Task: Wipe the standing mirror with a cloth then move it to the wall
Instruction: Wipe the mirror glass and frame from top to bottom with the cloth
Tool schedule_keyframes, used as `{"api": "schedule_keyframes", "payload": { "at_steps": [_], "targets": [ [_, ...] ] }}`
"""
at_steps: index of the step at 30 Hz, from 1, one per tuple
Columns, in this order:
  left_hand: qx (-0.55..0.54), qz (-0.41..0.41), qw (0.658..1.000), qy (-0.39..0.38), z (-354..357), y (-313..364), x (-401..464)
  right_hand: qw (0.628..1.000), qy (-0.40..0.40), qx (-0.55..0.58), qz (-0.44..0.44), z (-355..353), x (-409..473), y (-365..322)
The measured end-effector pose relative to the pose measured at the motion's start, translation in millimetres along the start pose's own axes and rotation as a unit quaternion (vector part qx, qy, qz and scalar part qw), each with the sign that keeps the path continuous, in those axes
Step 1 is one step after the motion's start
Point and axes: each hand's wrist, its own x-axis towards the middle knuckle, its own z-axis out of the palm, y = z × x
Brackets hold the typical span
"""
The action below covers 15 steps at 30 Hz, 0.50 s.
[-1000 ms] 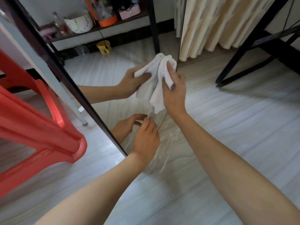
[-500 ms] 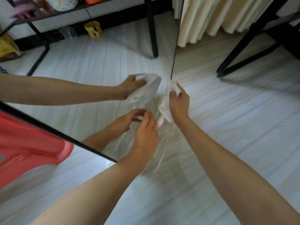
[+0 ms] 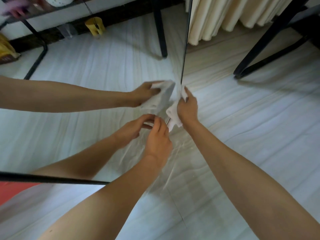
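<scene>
While cloth (image 3: 174, 116) is gripped by right hand (image 3: 187, 108) against mirror (image 3: 103, 94) edge | left hand (image 3: 158, 141) just below, fingers curled at edge, grasp unclear.

You'll find no readable text here; the brown box (image 3: 7, 58) at the far left carries marks too blurred to read.
</scene>
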Motion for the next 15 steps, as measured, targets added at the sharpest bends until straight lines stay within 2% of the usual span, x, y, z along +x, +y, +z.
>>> {"api": "schedule_keyframes", "payload": {
  "at_steps": [1, 2, 3, 4, 5, 6, 7, 8, 10, 12, 14, 15],
  "targets": [
    [-0.178, -0.013, 0.983, 0.030, -26, -14, -17, 0.998, 0.032, 0.012, -0.054, -5, 1, -17],
    [-0.300, -0.065, 0.948, 0.086, -34, -31, -26, 0.991, 0.059, 0.020, -0.117, -9, 4, -34],
    [-0.399, -0.080, 0.913, 0.023, -46, -34, -28, 0.980, 0.077, 0.024, -0.180, -11, 7, -50],
    [-0.366, -0.042, 0.929, 0.029, -55, -40, -31, 0.967, 0.089, 0.029, -0.236, -12, 10, -66],
    [-0.257, -0.037, 0.966, -0.015, -46, -31, -22, 0.953, 0.097, 0.029, -0.285, -12, 14, -78],
    [-0.071, -0.037, 0.997, 0.004, -53, -25, -14, 0.940, 0.105, 0.024, -0.323, -12, 18, -89],
    [0.042, -0.041, 0.998, -0.018, -53, -13, -2, 0.931, 0.109, 0.014, -0.348, -12, 22, -99],
    [0.067, -0.063, 0.995, -0.048, -48, -13, 3, 0.926, 0.108, 0.001, -0.362, -11, 26, -105],
    [0.041, -0.104, 0.992, -0.060, -40, -17, 14, 0.923, 0.106, -0.023, -0.370, -8, 35, -105],
    [0.058, -0.103, 0.993, -0.006, -35, -20, 22, 0.931, 0.098, -0.037, -0.349, 0, 45, -86],
    [0.073, -0.082, 0.993, 0.034, -39, -10, 19, 0.962, 0.058, -0.020, -0.267, 8, 53, -57],
    [0.065, -0.076, 0.995, -0.002, -24, -8, 27, 0.981, 0.017, -0.007, -0.192, 10, 56, -41]
  ]
}}
